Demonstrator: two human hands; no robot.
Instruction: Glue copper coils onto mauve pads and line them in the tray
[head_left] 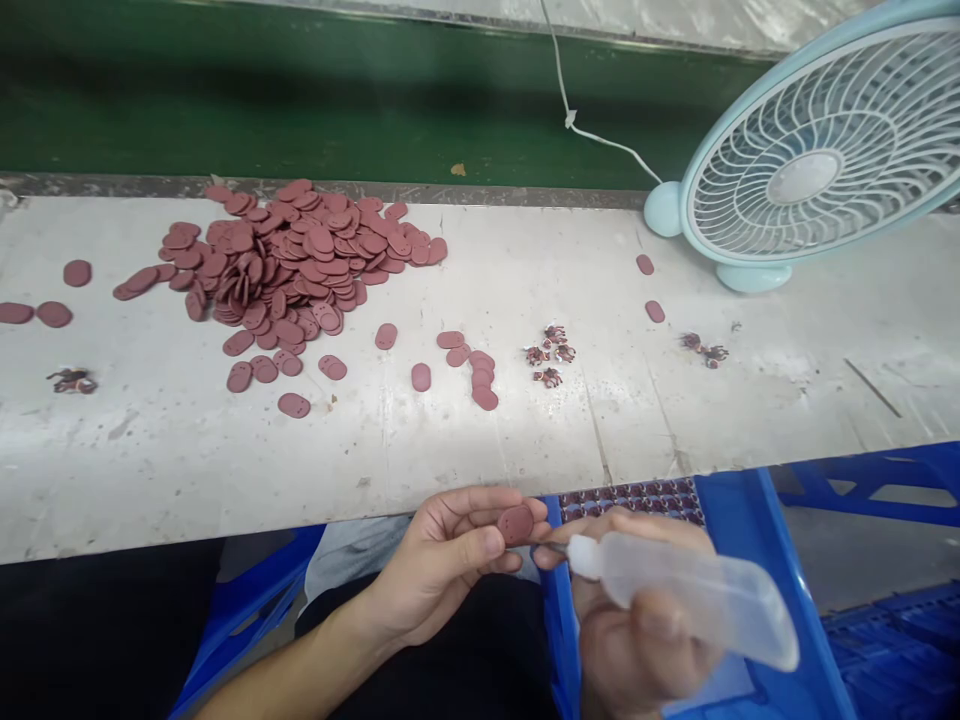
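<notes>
Between the thumb and fingers of my left hand [439, 565] is a flat oval reddish-brown piece [516, 524]. My right hand [637, 625] is wrapped round a translucent white squeeze bottle [697, 590], held nearly level. Its thin nozzle tip points left and lies close to the lower edge of the oval piece; whether they touch I cannot tell. Both hands are in front of the table edge. Beyond them, a large heap of similar oval pieces [300, 250] lies on the table, with several loose ones [484, 380] nearer to me.
A light blue fan [806, 175] stands at the back right, its white cord [600, 138] running behind. Small dark figure-like pieces [553, 378] lie on the metal table [450, 455]. Below, a blue crate [780, 600] bears a tray of small dark parts [637, 497].
</notes>
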